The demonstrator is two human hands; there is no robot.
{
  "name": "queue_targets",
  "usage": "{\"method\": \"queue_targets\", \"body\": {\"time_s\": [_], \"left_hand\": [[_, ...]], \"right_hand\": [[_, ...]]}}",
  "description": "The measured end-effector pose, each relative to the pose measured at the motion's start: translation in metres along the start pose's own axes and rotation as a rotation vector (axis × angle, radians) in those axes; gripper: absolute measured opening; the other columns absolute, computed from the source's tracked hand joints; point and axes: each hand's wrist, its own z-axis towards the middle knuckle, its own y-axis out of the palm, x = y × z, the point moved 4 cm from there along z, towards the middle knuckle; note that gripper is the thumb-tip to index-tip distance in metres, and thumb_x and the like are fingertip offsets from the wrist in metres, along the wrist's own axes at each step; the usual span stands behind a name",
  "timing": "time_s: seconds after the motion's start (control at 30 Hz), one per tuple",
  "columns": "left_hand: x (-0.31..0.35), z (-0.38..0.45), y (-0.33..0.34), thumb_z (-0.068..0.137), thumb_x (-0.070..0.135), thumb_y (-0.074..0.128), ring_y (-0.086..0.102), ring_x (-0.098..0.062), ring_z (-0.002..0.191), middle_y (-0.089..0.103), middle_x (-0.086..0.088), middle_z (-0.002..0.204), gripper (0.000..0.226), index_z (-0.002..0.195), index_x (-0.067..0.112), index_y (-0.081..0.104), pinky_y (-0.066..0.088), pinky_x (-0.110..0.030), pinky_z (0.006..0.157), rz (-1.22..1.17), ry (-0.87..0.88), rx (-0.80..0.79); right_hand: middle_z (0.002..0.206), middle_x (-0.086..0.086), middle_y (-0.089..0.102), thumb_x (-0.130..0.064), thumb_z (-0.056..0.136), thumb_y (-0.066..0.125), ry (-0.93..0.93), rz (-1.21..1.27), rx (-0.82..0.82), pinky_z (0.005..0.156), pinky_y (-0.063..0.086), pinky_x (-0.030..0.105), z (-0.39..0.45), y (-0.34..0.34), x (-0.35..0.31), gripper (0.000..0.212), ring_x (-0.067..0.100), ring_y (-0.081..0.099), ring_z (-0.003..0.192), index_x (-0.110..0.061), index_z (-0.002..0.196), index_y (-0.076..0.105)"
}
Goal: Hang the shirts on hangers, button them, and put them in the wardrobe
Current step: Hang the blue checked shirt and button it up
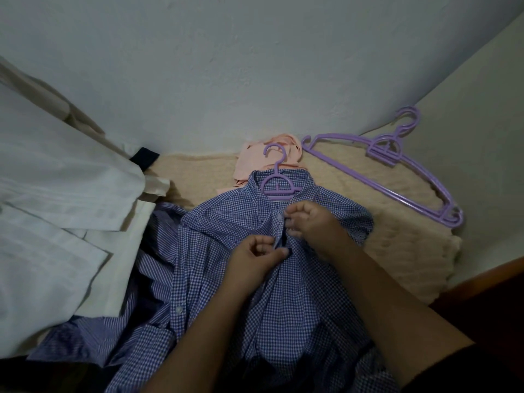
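Cream fuzzy blanket [397, 251] under everything; grey wall [255, 66] behind; brown wooden edge [487, 282] at right.

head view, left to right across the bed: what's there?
white garments → striped shirt → left hand → right hand, both on the checked shirt → spare purple hangers

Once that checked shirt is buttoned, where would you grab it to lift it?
Probably by the purple hanger, at its hook, coming from above on the wall side. The hook sticks out bare past the checked shirt collar, and the frame inside should carry the whole shirt.
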Motion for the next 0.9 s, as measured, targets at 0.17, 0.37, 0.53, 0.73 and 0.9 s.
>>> {"method": "queue_targets", "body": {"time_s": [0.17,0.37,0.53,0.73,0.9], "left_hand": [[-0.018,-0.013,0.000,0.073,0.004,0.080,0.059,-0.009,0.074,0.060,-0.001,0.087,0.031,0.095,0.016,0.061,0.054,-0.022,0.073,0.115,0.048,-0.012],[-0.016,-0.030,-0.001,0.082,0.009,0.072,0.056,-0.005,0.067,0.059,0.007,0.071,0.013,0.088,0.018,0.065,0.049,-0.015,0.064,0.195,0.116,0.115],[-0.019,-0.041,0.005,0.086,0.014,0.070,0.062,-0.014,0.069,0.070,-0.004,0.074,0.011,0.097,0.014,0.071,0.056,-0.029,0.068,0.104,0.028,0.130],[-0.022,-0.061,0.007,0.088,0.013,0.066,0.046,-0.012,0.049,0.055,-0.008,0.060,0.015,0.076,0.004,0.067,0.038,-0.020,0.044,0.013,-0.066,0.114],[-0.022,-0.071,0.010,0.090,0.012,0.064,0.050,-0.009,0.051,0.054,-0.002,0.058,0.012,0.080,0.006,0.067,0.049,-0.020,0.048,-0.099,-0.104,0.096]], "right_hand": [[0.102,-0.003,0.065,0.001,0.090,0.055,-0.010,-0.153,0.124,0.077,0.053,0.027,-0.025,-0.015,0.026,0.026,0.013,0.062,0.091,-0.025,0.089,0.059],[0.094,-0.004,0.060,0.003,0.090,0.052,0.036,-0.216,0.340,0.066,0.040,0.007,-0.071,-0.033,0.038,0.019,0.000,0.053,0.080,-0.010,0.100,0.062],[0.094,0.001,0.063,0.003,0.090,0.054,0.196,-0.133,0.269,0.058,0.052,0.028,-0.084,-0.021,0.040,0.016,0.014,0.058,0.079,-0.012,0.094,0.058],[0.076,0.001,0.062,-0.006,0.087,0.063,0.220,-0.083,0.235,0.042,0.042,0.019,-0.097,-0.001,0.045,0.009,0.010,0.053,0.059,-0.010,0.094,0.062],[0.079,-0.005,0.061,-0.006,0.084,0.067,0.158,-0.075,0.239,0.055,0.048,0.020,-0.103,0.008,0.045,0.012,0.006,0.057,0.069,-0.014,0.090,0.061]]}}
